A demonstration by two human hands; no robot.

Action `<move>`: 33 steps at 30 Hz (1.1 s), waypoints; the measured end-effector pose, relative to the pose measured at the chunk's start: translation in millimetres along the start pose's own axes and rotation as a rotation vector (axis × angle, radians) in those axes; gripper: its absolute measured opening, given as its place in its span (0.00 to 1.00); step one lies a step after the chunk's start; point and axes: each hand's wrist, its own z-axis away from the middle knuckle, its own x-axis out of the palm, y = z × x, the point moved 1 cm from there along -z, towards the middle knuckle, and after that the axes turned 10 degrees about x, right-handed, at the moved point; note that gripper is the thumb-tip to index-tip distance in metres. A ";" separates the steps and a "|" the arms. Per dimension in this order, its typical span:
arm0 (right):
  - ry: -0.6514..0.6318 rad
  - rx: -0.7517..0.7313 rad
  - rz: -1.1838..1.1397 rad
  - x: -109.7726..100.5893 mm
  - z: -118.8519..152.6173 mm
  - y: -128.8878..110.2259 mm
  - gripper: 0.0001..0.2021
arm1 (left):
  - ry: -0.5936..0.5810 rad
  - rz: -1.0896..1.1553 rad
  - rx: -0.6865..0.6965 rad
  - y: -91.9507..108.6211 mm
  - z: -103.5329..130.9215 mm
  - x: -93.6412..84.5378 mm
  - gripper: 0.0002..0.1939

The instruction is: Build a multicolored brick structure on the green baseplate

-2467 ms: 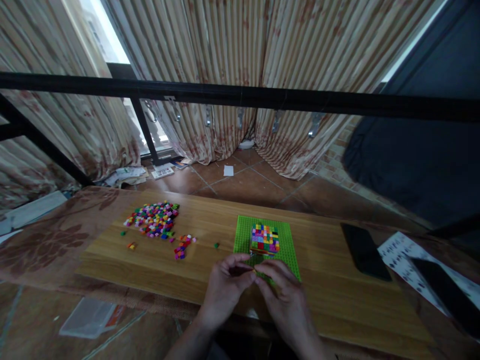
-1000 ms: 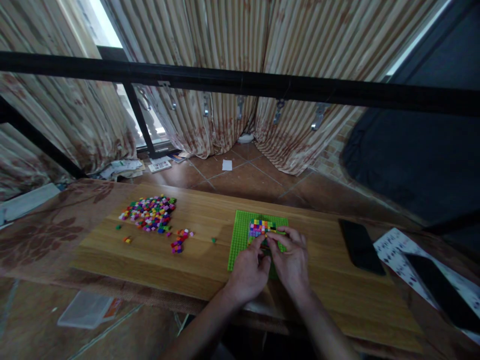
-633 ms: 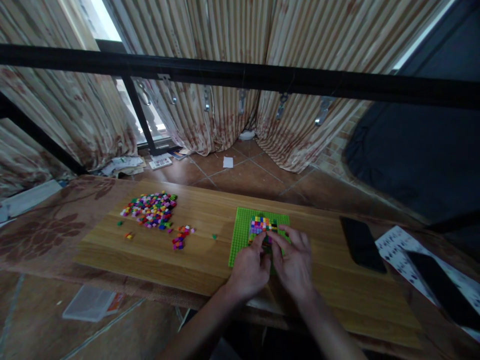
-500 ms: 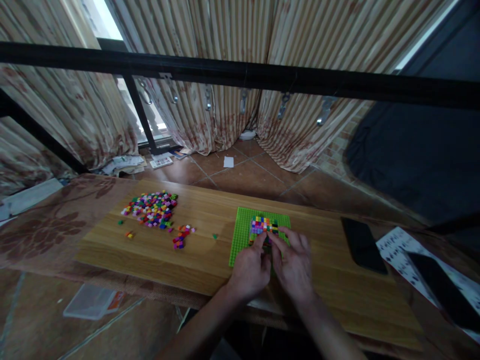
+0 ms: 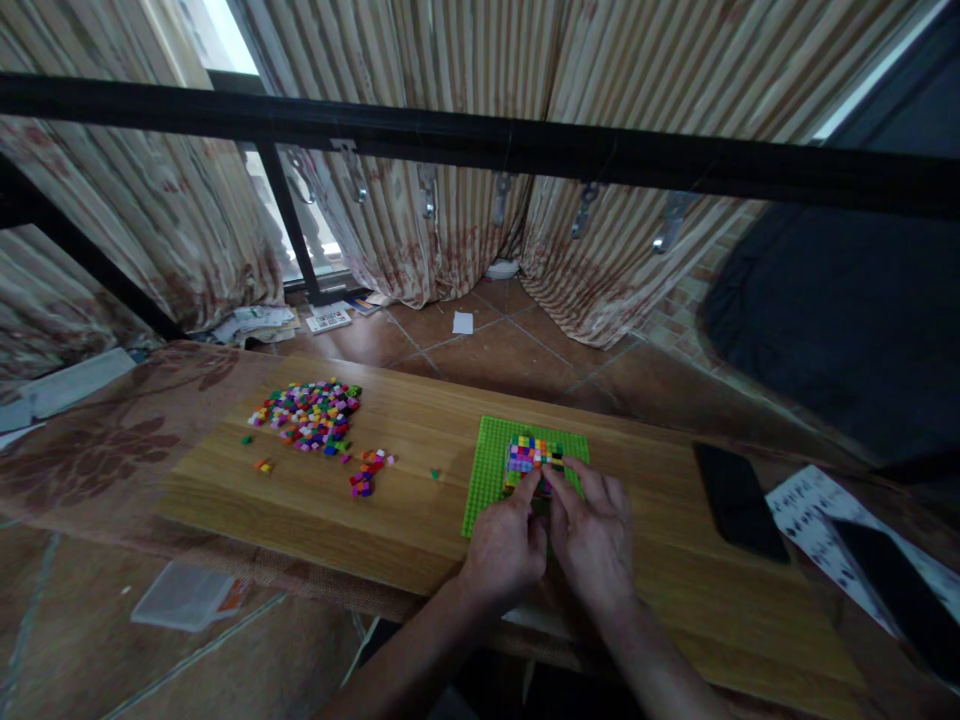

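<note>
Fingertips (image 5: 534, 480) of left hand (image 5: 504, 548) and right hand (image 5: 596, 540) pressed together against near face of multicoloured brick block (image 5: 534, 455); whether loose brick is pinched cannot be told. Block seated on green baseplate (image 5: 487, 470), frame centre, several layers built. Large pile of loose bricks (image 5: 309, 412) left unused, upper left of wooden board (image 5: 420, 520).

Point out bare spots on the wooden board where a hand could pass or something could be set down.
Bare wood lies between the loose bricks and the green baseplate, and between baseplate and black phone. The wooden board is bare along its near left edge. It is crowded at the brick pile and where left hand and right hand touch the brick block.
</note>
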 end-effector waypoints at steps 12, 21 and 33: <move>-0.046 -0.085 0.192 -2.9 -1.8 -0.9 0.17 | -0.014 -0.106 -0.007 1.1 -1.5 4.0 0.33; -0.090 -0.129 0.236 -3.4 1.1 -1.4 0.22 | -0.014 -0.135 0.002 -1.8 0.9 5.3 0.35; -0.082 -0.104 0.256 8.2 4.9 -2.8 0.21 | -0.088 -0.278 -0.045 4.0 -2.5 5.0 0.34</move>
